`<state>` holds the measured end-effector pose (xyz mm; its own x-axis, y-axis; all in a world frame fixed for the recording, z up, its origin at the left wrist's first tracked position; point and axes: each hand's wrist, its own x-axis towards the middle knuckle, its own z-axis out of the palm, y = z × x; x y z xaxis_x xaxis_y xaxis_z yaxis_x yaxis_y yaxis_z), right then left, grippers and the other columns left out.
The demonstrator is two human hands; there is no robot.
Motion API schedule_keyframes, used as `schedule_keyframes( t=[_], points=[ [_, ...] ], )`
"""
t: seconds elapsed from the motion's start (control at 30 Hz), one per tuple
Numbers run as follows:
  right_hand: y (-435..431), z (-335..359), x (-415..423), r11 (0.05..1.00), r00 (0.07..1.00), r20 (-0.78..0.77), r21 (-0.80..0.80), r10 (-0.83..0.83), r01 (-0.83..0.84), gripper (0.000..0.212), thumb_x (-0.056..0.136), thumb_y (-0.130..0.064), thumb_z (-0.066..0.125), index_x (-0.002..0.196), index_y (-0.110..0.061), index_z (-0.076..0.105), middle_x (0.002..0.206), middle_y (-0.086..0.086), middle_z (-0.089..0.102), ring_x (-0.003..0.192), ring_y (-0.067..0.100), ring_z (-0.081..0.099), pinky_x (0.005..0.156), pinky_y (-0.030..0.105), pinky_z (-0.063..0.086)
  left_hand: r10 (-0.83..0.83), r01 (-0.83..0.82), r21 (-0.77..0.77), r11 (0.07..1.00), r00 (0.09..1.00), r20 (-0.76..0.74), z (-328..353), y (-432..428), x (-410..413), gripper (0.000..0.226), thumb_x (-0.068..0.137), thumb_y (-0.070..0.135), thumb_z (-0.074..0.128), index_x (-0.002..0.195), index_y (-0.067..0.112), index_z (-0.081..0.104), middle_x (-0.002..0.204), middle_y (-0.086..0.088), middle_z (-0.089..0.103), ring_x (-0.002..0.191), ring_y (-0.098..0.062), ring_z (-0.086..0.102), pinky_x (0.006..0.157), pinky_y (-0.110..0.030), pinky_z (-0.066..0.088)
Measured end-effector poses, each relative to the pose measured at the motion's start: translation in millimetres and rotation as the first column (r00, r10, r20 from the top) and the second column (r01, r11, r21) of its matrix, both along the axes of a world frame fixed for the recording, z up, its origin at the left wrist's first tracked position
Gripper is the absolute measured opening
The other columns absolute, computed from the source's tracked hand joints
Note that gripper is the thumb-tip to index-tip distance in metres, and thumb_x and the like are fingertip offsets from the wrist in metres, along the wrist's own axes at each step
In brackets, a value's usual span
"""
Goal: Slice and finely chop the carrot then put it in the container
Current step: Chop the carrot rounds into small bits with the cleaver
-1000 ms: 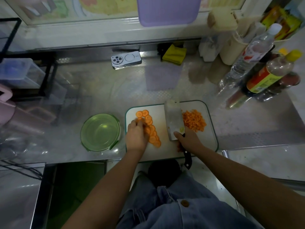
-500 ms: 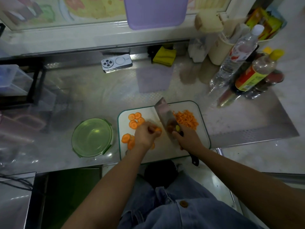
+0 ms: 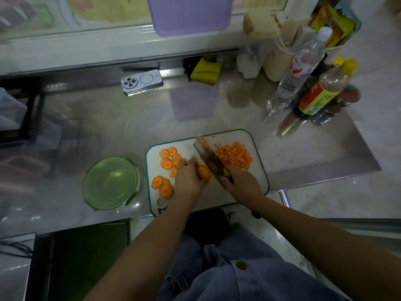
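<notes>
A white cutting board (image 3: pixel 256 146) with a green rim lies on the steel counter. Round carrot slices (image 3: pixel 167 164) are scattered over its left half. A heap of finely chopped carrot (image 3: pixel 235 155) sits at its back right. My left hand (image 3: pixel 188 179) holds a small stack of carrot slices (image 3: pixel 203 172) near the board's middle. My right hand (image 3: pixel 243 185) grips the handle of a cleaver (image 3: pixel 209 157), whose blade stands tilted just right of that stack. An empty green glass container (image 3: pixel 110 183) stands left of the board.
A phone (image 3: pixel 142 82) and a yellow cloth (image 3: pixel 205 71) lie at the back of the counter. Bottles (image 3: pixel 321 94) and a cream holder (image 3: pixel 280 59) crowd the back right. A purple board (image 3: pixel 188 14) hangs on the wall. A black rack (image 3: pixel 28 111) stands at the left.
My left hand has gathered some slices from the row and slid them right, toward the cleaver. The cleaver has turned from lying flat to standing tilted on the board beside them.
</notes>
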<state>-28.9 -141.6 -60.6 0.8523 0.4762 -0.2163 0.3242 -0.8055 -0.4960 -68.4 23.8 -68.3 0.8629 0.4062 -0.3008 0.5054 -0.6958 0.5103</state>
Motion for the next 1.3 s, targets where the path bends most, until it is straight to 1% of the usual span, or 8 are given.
schedule_keyframes(
  t=[0.2,0.47,0.57,0.7,0.9,1.0,1.13,1.3],
  points=[
    [-0.3,-0.1,0.2,0.999,1.0,0.002,-0.028,0.026,-0.026,0.025,0.096,-0.033,0.049,0.111,-0.014,0.055,0.092,0.012,0.063,0.082,0.033,0.058,0.059,0.034,0.037,-0.091,0.088,0.053,0.995,0.995,0.045,0.5,-2.5,3.8,0.025,0.08,0.019,0.064,0.102,0.01,0.058,0.106,-0.013,0.052,0.092,-0.033,0.056,0.074,-0.037,0.042],
    [0.0,-0.7,6.2,1.0,0.999,0.042,-0.01,0.027,-0.027,0.025,0.095,-0.033,0.049,0.111,-0.014,0.053,0.089,0.011,0.064,0.079,0.032,0.059,0.06,0.036,0.043,-0.066,0.064,0.042,0.997,0.996,0.055,0.3,0.2,1.2,0.043,0.078,0.027,0.069,0.116,0.011,0.058,0.112,-0.013,0.052,0.092,-0.032,0.058,0.078,-0.038,0.045],
    [0.3,1.0,6.3,1.0,0.998,0.065,0.004,0.017,-0.017,0.027,0.096,-0.032,0.049,0.115,-0.014,0.054,0.09,0.012,0.065,0.08,0.032,0.06,0.06,0.036,0.043,-0.037,0.034,0.033,0.999,0.997,0.066,-0.7,-0.5,1.0,0.037,0.082,0.033,0.068,0.112,0.013,0.061,0.108,-0.012,0.053,0.09,-0.031,0.058,0.078,-0.036,0.045],
    [-2.8,2.1,10.5,1.0,0.997,0.07,0.013,-0.021,0.02,0.033,0.096,-0.032,0.05,0.122,-0.013,0.054,0.093,0.015,0.065,0.082,0.034,0.06,0.06,0.034,0.04,-0.015,0.014,0.025,1.0,0.999,0.049,-2.3,-1.8,3.3,0.027,0.083,0.022,0.065,0.108,0.012,0.062,0.107,-0.013,0.055,0.089,-0.03,0.059,0.078,-0.036,0.046],
    [-7.5,2.2,16.2,0.999,1.0,0.015,0.041,0.001,-0.002,0.026,0.094,-0.029,0.055,0.109,-0.009,0.056,0.088,0.016,0.063,0.079,0.034,0.058,0.06,0.034,0.037,0.045,-0.043,-0.043,0.998,0.998,0.048,-4.1,-2.7,5.4,0.025,0.079,0.017,0.067,0.102,0.012,0.059,0.101,-0.011,0.062,0.092,-0.028,0.06,0.073,-0.032,0.043],
    [-7.4,1.6,16.6,0.997,1.0,-0.015,0.074,-0.007,0.008,0.023,0.093,-0.028,0.055,0.106,-0.01,0.056,0.082,0.014,0.063,0.072,0.032,0.058,0.059,0.038,0.044,0.093,-0.088,-0.113,0.99,0.995,0.038,-3.4,-0.4,4.3,0.025,0.078,0.019,0.071,0.1,0.012,0.061,0.095,-0.008,0.067,0.09,-0.026,0.062,0.071,-0.029,0.042],
    [-3.4,2.7,16.6,0.99,0.997,-0.07,0.143,0.013,-0.003,0.018,0.094,-0.026,0.055,0.102,-0.01,0.057,0.077,0.01,0.062,0.057,0.024,0.053,0.059,0.042,0.051,0.245,-0.231,-0.259,0.938,0.969,0.026,3.3,9.1,2.0,0.014,0.081,0.026,0.073,0.083,0.019,0.062,0.081,0.004,0.063,0.084,-0.019,0.062,0.069,-0.023,0.04],
    [10.6,0.4,15.2,0.988,0.991,-0.122,0.152,0.048,-0.03,0.03,0.094,-0.026,0.056,0.12,-0.011,0.058,0.084,0.01,0.068,0.058,0.018,0.053,0.062,0.037,0.052,0.482,-0.458,-0.353,0.816,0.876,-0.024,5.0,24.6,5.2,0.03,0.082,0.042,0.068,0.083,0.012,0.067,0.084,-0.01,0.07,0.087,-0.028,0.065,0.08,-0.035,0.052]
  ],
)
